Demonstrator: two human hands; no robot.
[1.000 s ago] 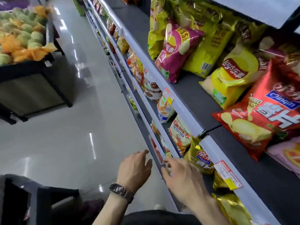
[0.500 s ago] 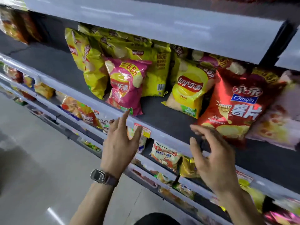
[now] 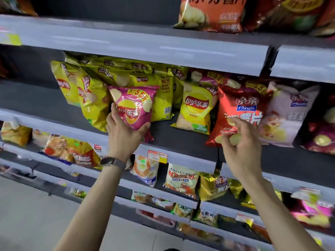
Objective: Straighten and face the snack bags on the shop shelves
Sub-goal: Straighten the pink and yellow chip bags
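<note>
My watch shows a dark face on a grey band. Just right of it, slightly higher, sits a red and yellow price label. Below lies pale grey floor.

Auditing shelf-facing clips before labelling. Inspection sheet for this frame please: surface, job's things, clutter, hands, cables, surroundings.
Surface: dark shelf with a pale front rail, partly bare in front of the bags.
Job's things: pink bag tilted, in front of the leaning yellow bags; front-facing yellow bag; red bag leaning; pale bag beside it.
Clutter: nothing seen.
Hands: left hand grips the pink bag's lower part; right hand has fingers curled at the red bag's lower edge, contact unclear.
Cables: nothing seen.
Surroundings: price tag on the rail; stocked upper shelf and lower shelf; grey floor; watch on the left wrist.
</note>
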